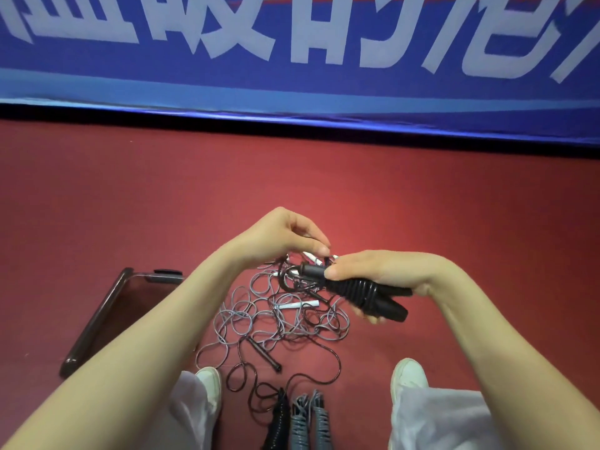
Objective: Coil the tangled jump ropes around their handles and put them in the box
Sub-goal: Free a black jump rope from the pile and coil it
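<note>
The only writing you have in front of you stands on the blue banner (292, 76) that runs along the far edge of the red floor (422, 206). It carries large white Chinese characters (207, 24) in one row, but the top of the picture cuts off their upper halves, so you see only the lower strokes and cannot read them with any certainty. You have no brand, number or label to read on the ropes, the handles, the dark tray at the left or the shoes; any marks there are too small or blurred to tell.
</note>
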{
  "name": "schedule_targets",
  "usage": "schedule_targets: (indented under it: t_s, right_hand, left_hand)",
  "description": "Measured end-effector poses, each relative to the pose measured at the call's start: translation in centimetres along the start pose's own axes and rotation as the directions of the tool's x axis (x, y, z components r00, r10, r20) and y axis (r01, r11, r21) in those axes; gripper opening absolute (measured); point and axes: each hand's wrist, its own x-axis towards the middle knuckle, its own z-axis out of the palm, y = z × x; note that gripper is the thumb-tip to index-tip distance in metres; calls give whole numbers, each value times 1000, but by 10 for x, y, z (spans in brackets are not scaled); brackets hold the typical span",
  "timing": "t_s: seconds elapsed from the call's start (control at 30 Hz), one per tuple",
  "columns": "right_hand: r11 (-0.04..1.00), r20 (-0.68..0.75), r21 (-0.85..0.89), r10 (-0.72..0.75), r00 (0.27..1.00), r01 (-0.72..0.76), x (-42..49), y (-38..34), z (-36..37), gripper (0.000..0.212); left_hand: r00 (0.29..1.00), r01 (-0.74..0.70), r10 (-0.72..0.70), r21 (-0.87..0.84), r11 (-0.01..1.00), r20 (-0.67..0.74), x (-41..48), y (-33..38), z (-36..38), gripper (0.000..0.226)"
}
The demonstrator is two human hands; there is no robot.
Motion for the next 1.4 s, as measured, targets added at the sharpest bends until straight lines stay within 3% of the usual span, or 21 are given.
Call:
schedule_targets:
  t_s: [0.07, 0.13, 0.2, 0.27, 0.33, 0.4, 0.5, 0.73, 0.83, 0.97, 1.13, 1.17, 1.23, 1.3, 1.4]
  right_hand:
    - [977, -136, -209, 14, 991, -42, 6, 1, 5, 32]
    - [846, -391, -503, -40, 920, -177, 12, 5, 6, 35]
    - [738, -640, -593, -188, 745, -323, 15, 5, 7, 42]
    - [745, -750, -578, -323, 577, -333, 13, 2, 4, 48]
    - [734, -773, -594, -405, 489, -331, 12, 1, 1, 56]
    - [716, -774, -611, -451, 445, -336, 11, 1, 0, 62]
    - [718, -769, -625, -499, 399, -306, 11, 1, -1, 63]
    - [734, -787, -615, -545, 289, -288, 8, -5, -7, 64]
    - [733, -791, -609, -534, 298, -303, 11, -3, -9, 67]
    - [770, -801, -579, -477, 361, -269, 14, -4, -10, 68]
    - [809, -822, -549, -475, 314, -212, 10, -2, -11, 53]
    - [846, -826, -520, -464, 320, -117, 11, -2, -11, 47]
    - [893, -814, -382, -446, 371, 236, 10, -4, -11, 36]
    - [832, -769, -152, -438, 465, 533, 6, -8, -10, 29]
    - [732, -635, 171, -429, 642, 659, 3, -12, -6, 34]
  left_hand:
    - [999, -18, 22, 147, 989, -28, -1, 2, 12, 9]
    - [988, -24, 60, 242, 970, -141, -1, 4, 25, 4]
    - [955, -68, 117, 182, 981, -271, 0, 7, 34, 5]
    - [936, -124, 107, -29, 992, -335, 2, 10, 37, 10]
    - [949, -126, 17, -330, 936, -315, 3, 14, 39, 15]
    - [971, -69, -58, -503, 862, -232, 5, 17, 39, 18]
    - [984, -26, -60, -475, 880, -165, 7, 22, 37, 15]
    - [970, -39, -34, -293, 955, -239, 8, 26, 21, 12]
    - [954, -66, 6, -193, 979, -299, 6, 27, 20, 27]
    - [916, -148, 105, -84, 985, -387, 3, 25, 18, 12]
    - [928, -97, 43, -126, 987, -370, 5, 16, 22, 12]
    - [931, -97, 36, -152, 984, -362, 6, 15, 22, 16]
    - [952, -122, 42, -252, 960, -303, 6, 15, 21, 19]
    - [972, -151, 69, -368, 917, -226, 7, 17, 20, 25]
    - [975, -199, 133, -435, 878, -177, 7, 20, 18, 24]
